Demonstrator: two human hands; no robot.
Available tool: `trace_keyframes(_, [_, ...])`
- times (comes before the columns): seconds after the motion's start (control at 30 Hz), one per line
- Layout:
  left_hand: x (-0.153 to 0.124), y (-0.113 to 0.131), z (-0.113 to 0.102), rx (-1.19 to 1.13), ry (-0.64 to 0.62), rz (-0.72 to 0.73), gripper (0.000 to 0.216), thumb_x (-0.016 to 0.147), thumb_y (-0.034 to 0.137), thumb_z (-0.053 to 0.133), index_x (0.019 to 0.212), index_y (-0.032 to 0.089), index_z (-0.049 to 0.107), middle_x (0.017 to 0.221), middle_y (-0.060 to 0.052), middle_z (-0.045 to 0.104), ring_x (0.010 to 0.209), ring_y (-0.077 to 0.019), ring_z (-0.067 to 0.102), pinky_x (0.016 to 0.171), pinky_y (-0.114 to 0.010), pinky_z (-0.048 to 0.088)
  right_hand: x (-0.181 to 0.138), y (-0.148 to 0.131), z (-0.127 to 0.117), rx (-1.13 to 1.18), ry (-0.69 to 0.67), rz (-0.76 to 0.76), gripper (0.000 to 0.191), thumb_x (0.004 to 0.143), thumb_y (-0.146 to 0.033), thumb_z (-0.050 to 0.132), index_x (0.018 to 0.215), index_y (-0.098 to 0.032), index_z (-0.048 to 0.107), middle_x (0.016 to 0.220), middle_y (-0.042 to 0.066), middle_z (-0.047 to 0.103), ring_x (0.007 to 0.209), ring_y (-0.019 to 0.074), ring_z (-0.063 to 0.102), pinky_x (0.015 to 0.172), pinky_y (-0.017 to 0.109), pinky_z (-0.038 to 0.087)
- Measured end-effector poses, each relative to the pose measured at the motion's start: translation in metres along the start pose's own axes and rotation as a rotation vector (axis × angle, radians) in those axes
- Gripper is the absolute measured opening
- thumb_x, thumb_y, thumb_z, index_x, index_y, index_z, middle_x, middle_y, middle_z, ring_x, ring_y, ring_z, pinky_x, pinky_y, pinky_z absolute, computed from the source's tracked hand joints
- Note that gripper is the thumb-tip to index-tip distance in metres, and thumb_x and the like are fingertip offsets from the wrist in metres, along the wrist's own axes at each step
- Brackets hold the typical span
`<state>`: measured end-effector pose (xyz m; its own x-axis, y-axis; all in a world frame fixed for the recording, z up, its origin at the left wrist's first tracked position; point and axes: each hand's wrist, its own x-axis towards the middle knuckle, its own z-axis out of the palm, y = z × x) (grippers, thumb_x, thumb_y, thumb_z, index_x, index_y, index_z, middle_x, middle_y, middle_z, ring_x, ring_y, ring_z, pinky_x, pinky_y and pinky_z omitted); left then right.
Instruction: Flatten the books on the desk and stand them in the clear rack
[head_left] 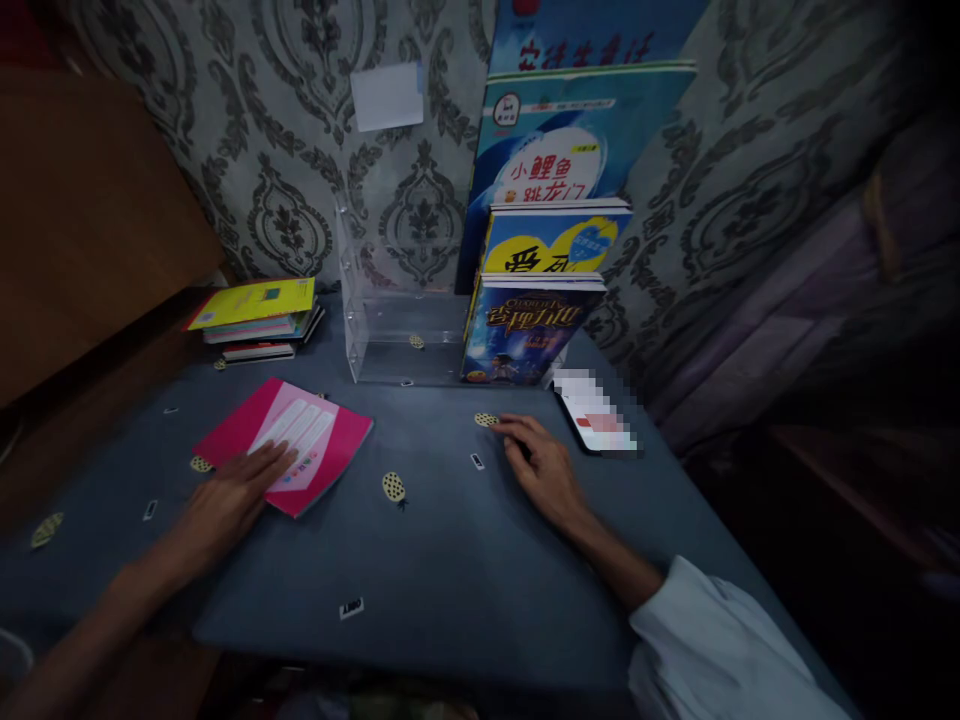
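A pink book (341,445) with a pale panel on its cover lies flat and askew on the left half of the table. My left hand (244,480) rests on its lower edge, fingers stretched out and not wrapped around it. Over the middle right of the table is my right hand (544,468), its index finger extended and the others slightly bent, holding nothing that I can see. Its fingertips are at a printed pineapple (484,420) on the grey tablecloth (450,560). Beyond that hand, a clear acrylic book rack (352,300) holds a blue-covered book (517,335) in front.
Behind it in the rack stand a yellow-and-blue book (555,235) and a larger teal book (600,120). A phone (592,415) lies right of the rack. Left of the rack is a stack of books (262,305). Patterned wallpaper (292,210) and a brown panel (90,210) bound the table.
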<state>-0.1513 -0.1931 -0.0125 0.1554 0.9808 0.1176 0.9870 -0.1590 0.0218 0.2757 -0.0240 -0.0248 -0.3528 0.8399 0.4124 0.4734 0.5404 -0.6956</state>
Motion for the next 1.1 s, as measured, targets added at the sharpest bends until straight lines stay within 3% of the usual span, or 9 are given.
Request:
trace_keyframes(0.17, [-0.007, 0.051, -0.003, -0.068, -0.035, 0.221, 0.063, 0.099, 0.021, 0.039, 0.158, 0.038, 0.032, 0.157, 0.0, 0.045, 0.144, -0.026, 0.046, 0.115, -0.043, 0.045, -0.001, -0.004, 0.0, 0.031, -0.015, 0.0, 0.032, 0.092, -0.018, 0.048, 0.107, -0.024, 0.075, 0.12, 0.009, 0.071, 0.104, 0.0246, 0.069, 0.09, 0.042, 0.058])
trace_keyframes(0.3, [0.015, 0.094, -0.018, -0.21, -0.162, 0.487, 0.073, 0.099, 0.02, 0.045, 0.162, 0.039, 0.014, 0.159, -0.002, 0.042, 0.148, -0.0254, 0.038, 0.121, -0.045, 0.037, -0.002, -0.01, 0.0, 0.056, -0.058, -0.052, 0.03, 0.092, -0.019, 0.05, 0.108, -0.023, 0.075, 0.124, 0.01, 0.07, 0.108, 0.0252, 0.069, 0.09, 0.042, 0.058])
trace_keyframes(0.4, [0.047, 0.12, -0.029, -0.313, -0.272, 0.688, 0.071, 0.099, 0.015, 0.048, 0.161, 0.035, 0.022, 0.158, -0.003, 0.044, 0.15, -0.0231, 0.035, 0.126, -0.044, 0.028, -0.003, -0.015, -0.001, 0.048, -0.075, -0.107, 0.028, 0.093, -0.021, 0.051, 0.109, -0.022, 0.074, 0.126, 0.011, 0.07, 0.116, 0.0255, 0.067, 0.098, 0.044, 0.055])
trace_keyframes(0.5, [0.086, 0.135, -0.035, -0.362, -0.376, 0.827, 0.063, 0.1, 0.013, 0.048, 0.158, 0.033, 0.034, 0.157, -0.002, 0.046, 0.15, -0.0201, 0.036, 0.13, -0.047, 0.009, -0.004, -0.017, -0.003, 0.031, -0.087, -0.156, 0.028, 0.093, -0.019, 0.051, 0.11, -0.021, 0.074, 0.125, 0.012, 0.071, 0.119, 0.0258, 0.066, 0.103, 0.046, 0.052])
trace_keyframes(0.57, [0.112, 0.139, -0.035, -0.365, -0.395, 0.864, 0.062, 0.098, 0.011, 0.049, 0.155, 0.036, 0.039, 0.156, 0.0, 0.047, 0.151, -0.0198, 0.034, 0.129, -0.05, 0.003, -0.004, -0.017, -0.005, -0.005, -0.098, -0.18, 0.029, 0.093, -0.018, 0.051, 0.111, -0.021, 0.073, 0.123, 0.012, 0.072, 0.118, 0.0263, 0.066, 0.103, 0.048, 0.051])
trace_keyframes(0.73, [0.152, 0.139, -0.017, -0.343, -0.338, 0.891, 0.07, 0.094, 0.004, 0.048, 0.155, 0.036, 0.037, 0.159, 0.0, 0.044, 0.154, -0.0196, 0.025, 0.129, -0.05, 0.009, -0.003, -0.015, -0.003, -0.093, -0.123, -0.244, 0.032, 0.096, -0.018, 0.047, 0.116, -0.02, 0.071, 0.124, 0.013, 0.072, 0.118, 0.0254, 0.067, 0.103, 0.048, 0.052])
trace_keyframes(0.9, [0.155, 0.14, 0.001, -0.296, -0.27, 0.884, 0.073, 0.092, 0.003, 0.046, 0.157, 0.034, 0.033, 0.161, -0.001, 0.041, 0.154, -0.0212, 0.025, 0.128, -0.053, 0.011, 0.004, -0.013, 0.013, -0.104, -0.197, -0.303, 0.039, 0.1, -0.018, 0.043, 0.133, -0.02, 0.063, 0.139, 0.012, 0.065, 0.134, 0.022, 0.057, 0.113, 0.045, 0.046])
trace_keyframes(1.1, [0.145, 0.149, 0.012, -0.261, -0.172, 0.82, 0.079, 0.09, 0.0, 0.042, 0.16, 0.033, 0.027, 0.159, -0.002, 0.044, 0.151, -0.0222, 0.034, 0.127, -0.056, 0.013, 0.029, -0.016, 0.032, -0.207, -0.461, -0.318, 0.044, 0.105, -0.024, 0.04, 0.146, -0.016, 0.051, 0.153, 0.012, 0.052, 0.147, 0.0194, 0.042, 0.124, 0.044, 0.03])
